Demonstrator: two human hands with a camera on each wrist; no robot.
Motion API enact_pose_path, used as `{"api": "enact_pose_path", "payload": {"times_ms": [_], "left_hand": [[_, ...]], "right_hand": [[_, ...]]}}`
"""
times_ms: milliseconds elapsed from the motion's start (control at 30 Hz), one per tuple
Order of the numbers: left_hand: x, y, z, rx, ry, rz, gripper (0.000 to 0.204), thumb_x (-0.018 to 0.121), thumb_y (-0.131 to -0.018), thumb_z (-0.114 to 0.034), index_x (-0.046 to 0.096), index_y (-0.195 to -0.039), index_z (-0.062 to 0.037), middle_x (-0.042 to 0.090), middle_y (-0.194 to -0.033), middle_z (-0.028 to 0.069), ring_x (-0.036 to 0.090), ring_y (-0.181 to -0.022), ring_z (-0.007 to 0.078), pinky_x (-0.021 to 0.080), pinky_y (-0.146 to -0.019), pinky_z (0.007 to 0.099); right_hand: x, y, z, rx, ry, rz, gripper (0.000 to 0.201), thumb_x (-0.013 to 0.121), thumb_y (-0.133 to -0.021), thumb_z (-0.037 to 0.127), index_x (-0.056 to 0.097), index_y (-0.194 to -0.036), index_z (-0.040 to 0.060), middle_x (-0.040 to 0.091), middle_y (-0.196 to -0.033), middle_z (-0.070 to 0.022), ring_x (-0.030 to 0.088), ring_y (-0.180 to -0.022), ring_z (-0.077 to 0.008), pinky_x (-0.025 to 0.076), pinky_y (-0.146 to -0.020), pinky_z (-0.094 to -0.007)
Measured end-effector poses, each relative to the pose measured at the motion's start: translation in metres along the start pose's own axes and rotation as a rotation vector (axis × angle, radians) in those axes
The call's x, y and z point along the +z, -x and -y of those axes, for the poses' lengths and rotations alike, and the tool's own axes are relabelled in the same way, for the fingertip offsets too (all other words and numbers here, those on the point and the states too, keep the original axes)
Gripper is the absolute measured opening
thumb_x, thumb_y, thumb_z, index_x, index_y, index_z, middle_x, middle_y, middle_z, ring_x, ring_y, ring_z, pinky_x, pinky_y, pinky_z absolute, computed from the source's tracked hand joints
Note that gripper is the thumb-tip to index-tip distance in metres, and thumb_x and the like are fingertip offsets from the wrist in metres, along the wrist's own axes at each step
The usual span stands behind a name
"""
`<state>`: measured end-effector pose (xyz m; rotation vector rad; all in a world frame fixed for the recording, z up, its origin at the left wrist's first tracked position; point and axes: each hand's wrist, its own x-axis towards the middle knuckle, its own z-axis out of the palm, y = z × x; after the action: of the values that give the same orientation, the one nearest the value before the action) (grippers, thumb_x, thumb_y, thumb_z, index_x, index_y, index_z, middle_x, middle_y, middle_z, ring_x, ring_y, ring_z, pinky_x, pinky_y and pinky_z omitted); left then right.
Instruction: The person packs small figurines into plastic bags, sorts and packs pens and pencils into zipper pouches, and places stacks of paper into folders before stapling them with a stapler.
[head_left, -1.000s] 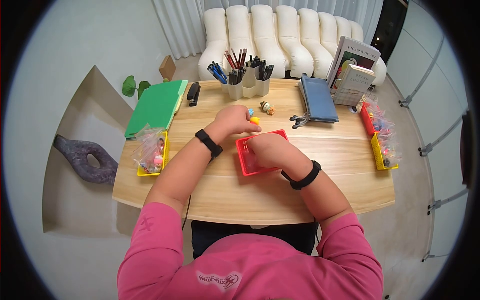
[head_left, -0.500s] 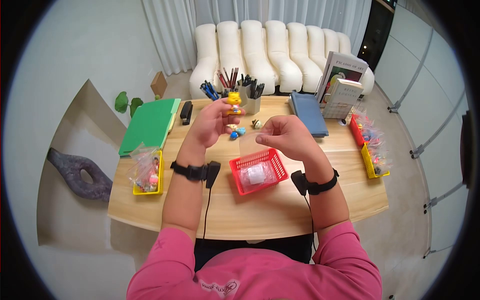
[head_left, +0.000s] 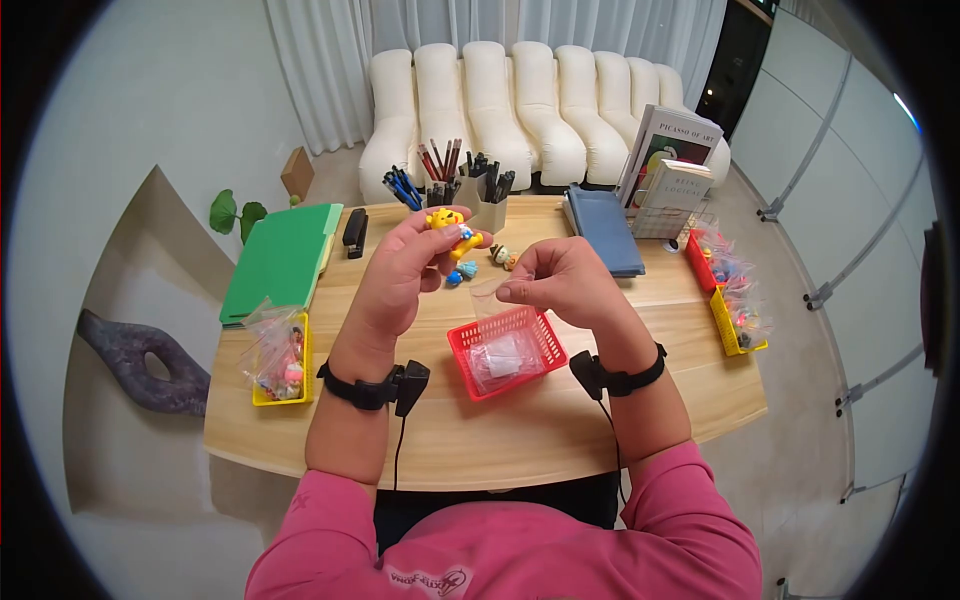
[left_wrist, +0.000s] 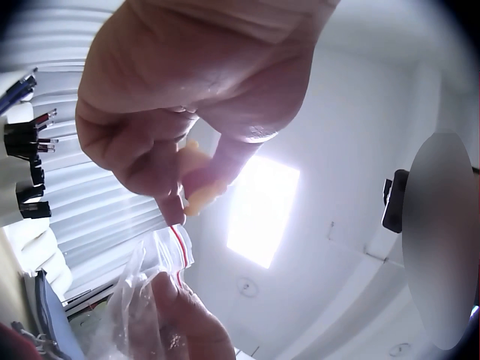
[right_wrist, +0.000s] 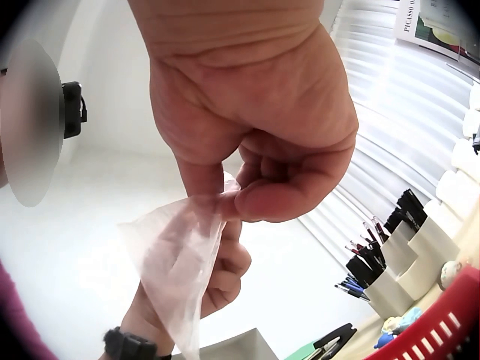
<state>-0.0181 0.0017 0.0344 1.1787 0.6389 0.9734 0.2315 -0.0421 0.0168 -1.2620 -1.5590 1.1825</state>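
Observation:
My left hand (head_left: 395, 270) holds a yellow bear figurine (head_left: 462, 243) up over the desk, tilted, between thumb and fingers. A clear zip bag (head_left: 487, 301) hangs from my right hand (head_left: 572, 285), pinched between thumb and fingertips. In the left wrist view the bag (left_wrist: 139, 300) has a red line along its zip edge, close below the left fingertips. The right wrist view has the bag (right_wrist: 176, 262) partly in front of the left hand. Beneath my hands stands a red basket (head_left: 548, 332) with more clear bags (head_left: 500, 357) in it.
Small figurines (head_left: 462, 273) lie behind the basket, another (head_left: 503, 257) beside them. Yellow baskets (head_left: 308, 365) and a red one (head_left: 708, 265) with bagged toys line the sides. Pen holders (head_left: 487, 214), a stapler (head_left: 355, 233), a green folder (head_left: 280, 260) and a blue pouch (head_left: 605, 232) stand farther back.
My right hand has come up from the red basket with a clear bag. The left hand has picked up and raised the bear figurine, which now tilts instead of standing upright.

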Motion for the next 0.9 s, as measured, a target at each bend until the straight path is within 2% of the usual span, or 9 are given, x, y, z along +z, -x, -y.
{"api": "enact_pose_path", "payload": {"times_ms": [33, 100, 133, 233, 300, 600, 700, 767, 900], "left_hand": [[0.002, 0.002, -0.001, -0.003, -0.001, -0.002, 0.038, 0.068, -0.104, -0.024, 0.064, -0.137, -0.0056, 0.080, -0.118, 0.0101, 0.060, -0.078, 0.0029, 0.038, -0.060, 0.0165], [0.007, 0.006, -0.001, 0.111, -0.106, 0.092, 0.036, 0.070, -0.105, -0.025, 0.069, -0.135, -0.0043, 0.079, -0.121, 0.0093, 0.067, -0.095, 0.0061, 0.049, -0.077, 0.0210], [0.006, 0.005, 0.002, 0.111, -0.106, 0.090, 0.036, 0.070, -0.105, -0.025, 0.069, -0.135, -0.0043, 0.079, -0.121, 0.0093, 0.067, -0.095, 0.0061, 0.049, -0.077, 0.0210], [0.000, 0.000, 0.015, 0.089, -0.039, 0.281, 0.037, 0.069, -0.107, -0.025, 0.071, -0.137, -0.0034, 0.078, -0.123, 0.0068, 0.069, -0.109, 0.0103, 0.053, -0.096, 0.0276], [-0.006, -0.001, 0.016, -0.076, -0.068, 0.405, 0.043, 0.066, -0.109, -0.027, 0.067, -0.144, -0.0018, 0.075, -0.129, 0.0089, 0.070, -0.113, 0.0136, 0.053, -0.103, 0.0315], [-0.007, 0.001, 0.010, -0.093, -0.169, 0.281, 0.046, 0.065, -0.111, -0.029, 0.063, -0.148, -0.0023, 0.077, -0.117, 0.0038, 0.071, -0.101, 0.0106, 0.055, -0.087, 0.0275], [-0.007, 0.001, 0.012, -0.085, -0.148, 0.249, 0.047, 0.064, -0.111, -0.031, 0.062, -0.149, -0.0024, 0.077, -0.117, 0.0039, 0.070, -0.098, 0.0102, 0.054, -0.085, 0.0272], [-0.006, 0.001, 0.011, -0.086, -0.107, 0.248, 0.048, 0.063, -0.112, -0.032, 0.061, -0.150, -0.0025, 0.077, -0.117, 0.0040, 0.069, -0.097, 0.0102, 0.054, -0.085, 0.0271], [-0.008, 0.000, 0.013, -0.098, -0.063, 0.262, 0.050, 0.061, -0.113, -0.034, 0.059, -0.152, -0.0028, 0.076, -0.119, 0.0043, 0.069, -0.095, 0.0103, 0.054, -0.084, 0.0269]], "right_hand": [[0.001, 0.000, -0.001, -0.002, -0.002, 0.008, 0.023, 0.092, -0.087, 0.013, 0.074, -0.085, -0.0009, 0.075, -0.078, -0.0032, 0.063, -0.069, -0.0057, 0.051, -0.062, -0.0244], [0.002, -0.001, -0.001, -0.007, -0.004, 0.019, 0.024, 0.093, -0.086, 0.013, 0.074, -0.084, -0.0005, 0.075, -0.078, -0.0035, 0.064, -0.069, -0.0058, 0.052, -0.062, -0.0244], [0.002, -0.001, -0.001, -0.005, -0.035, 0.027, 0.024, 0.093, -0.086, 0.013, 0.074, -0.084, -0.0002, 0.075, -0.078, -0.0038, 0.065, -0.069, -0.0060, 0.052, -0.062, -0.0244], [0.002, 0.001, 0.001, -0.003, -0.071, 0.044, 0.024, 0.094, -0.085, 0.013, 0.074, -0.083, 0.0003, 0.076, -0.078, -0.0043, 0.066, -0.070, -0.0063, 0.053, -0.063, -0.0244], [0.000, 0.002, 0.004, -0.007, -0.077, 0.050, 0.023, 0.094, -0.085, 0.013, 0.074, -0.082, 0.0006, 0.076, -0.078, -0.0043, 0.066, -0.070, -0.0064, 0.053, -0.064, -0.0244], [0.000, 0.003, -0.001, -0.116, -0.052, 0.084, 0.021, 0.091, -0.087, 0.004, 0.072, -0.095, 0.0005, 0.076, -0.088, -0.0043, 0.066, -0.075, -0.0058, 0.052, -0.064, -0.0228], [0.004, 0.007, 0.006, -0.304, -0.042, -0.043, 0.021, 0.090, -0.087, 0.003, 0.073, -0.101, 0.0031, 0.076, -0.093, -0.0016, 0.064, -0.077, -0.0054, 0.051, -0.064, -0.0232], [0.003, 0.008, 0.009, -0.518, 0.208, -0.125, 0.019, 0.090, -0.086, 0.005, 0.074, -0.096, 0.0049, 0.072, -0.091, -0.0011, 0.064, -0.074, -0.0093, 0.051, -0.064, -0.0263], [-0.001, 0.005, 0.005, -0.548, 0.345, -0.100, 0.018, 0.088, -0.087, 0.005, 0.075, -0.098, 0.0063, 0.072, -0.091, -0.0017, 0.065, -0.074, -0.0119, 0.051, -0.063, -0.0282]]}}
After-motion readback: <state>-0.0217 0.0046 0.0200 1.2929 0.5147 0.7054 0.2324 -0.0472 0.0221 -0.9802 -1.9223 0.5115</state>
